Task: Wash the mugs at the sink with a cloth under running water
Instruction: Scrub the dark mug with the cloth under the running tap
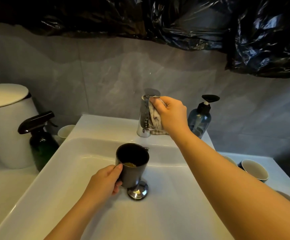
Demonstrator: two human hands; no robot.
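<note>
Left hand [104, 181] grips mug [134, 168] over sink [166, 201], apart from faucet [144, 118].

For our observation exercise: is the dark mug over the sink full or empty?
Nearly empty: the dark mug shows only a little yellowish liquid at its bottom.

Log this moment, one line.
left hand: holds dark mug over sink | right hand: holds cloth, at faucet lever | water: none seen

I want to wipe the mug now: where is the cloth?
In the head view, the cloth is bunched in the right hand, beside the chrome faucet at the back of the sink, left of the blue soap bottle.
</note>
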